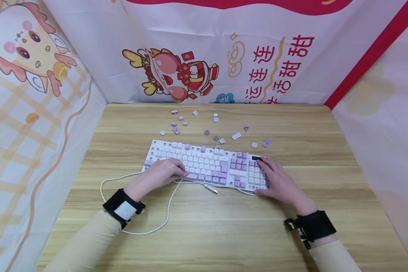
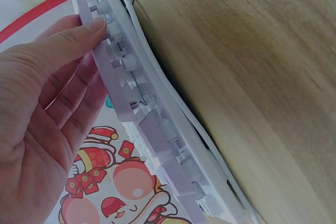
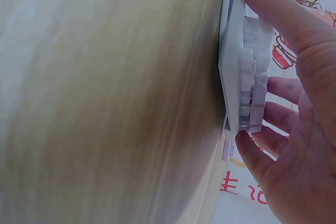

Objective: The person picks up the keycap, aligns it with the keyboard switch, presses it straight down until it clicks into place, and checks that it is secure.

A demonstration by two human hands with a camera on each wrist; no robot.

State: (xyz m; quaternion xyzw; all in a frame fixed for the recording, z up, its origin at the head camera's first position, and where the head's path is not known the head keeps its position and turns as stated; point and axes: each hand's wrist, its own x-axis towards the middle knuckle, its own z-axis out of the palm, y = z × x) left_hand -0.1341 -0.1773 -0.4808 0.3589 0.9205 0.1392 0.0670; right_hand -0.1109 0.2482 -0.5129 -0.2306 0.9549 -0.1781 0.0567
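A white and lavender keyboard lies on the table, and some key positions along its top and left side show bare switches. My left hand is at its front edge. In the left wrist view, that hand's thumb and fingers pinch the long lavender space bar, with a wire and switches visible beneath it. My right hand grips the keyboard's right end. The right wrist view shows the thumb on the front edge and the other fingers along the far side of the keyboard's end.
Loose white and lavender keycaps are scattered behind the keyboard. A white cable loops to the left and along the front edge, its plug lying before the keyboard. Printed cloth hangs behind the wooden table and along its sides.
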